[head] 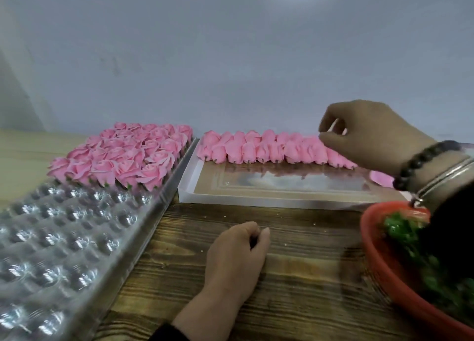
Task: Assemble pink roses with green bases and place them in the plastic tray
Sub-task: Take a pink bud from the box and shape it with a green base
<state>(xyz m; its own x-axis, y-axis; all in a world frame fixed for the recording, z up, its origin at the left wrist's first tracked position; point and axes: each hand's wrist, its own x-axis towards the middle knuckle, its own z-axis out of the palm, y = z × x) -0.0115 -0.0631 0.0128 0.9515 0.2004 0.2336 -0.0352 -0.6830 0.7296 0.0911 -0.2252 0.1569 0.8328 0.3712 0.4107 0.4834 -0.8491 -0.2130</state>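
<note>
Loose pink rose heads (259, 148) lie in rows along the far side of a shallow clear box (256, 200). My right hand (372, 137) hovers over the right end of those rows with curled fingers, and its thumb and forefinger pinch a pink rose head (318, 145) there. The fingers of my left hand (237, 253) are loosely curled as it rests on the wooden table in front of the box, with nothing visible in it. A clear plastic tray (59, 238) with dimpled pockets lies at the left, and assembled roses (123, 155) fill its far end. Green bases (410, 238) fill a red bowl (379, 268) at the right.
A grey wall stands close behind the tray and the box. Bare wooden table (295, 263) lies between the tray, the box and the red bowl. My right wrist wears a bead bracelet (423, 158) and a bangle, above the bowl's rim.
</note>
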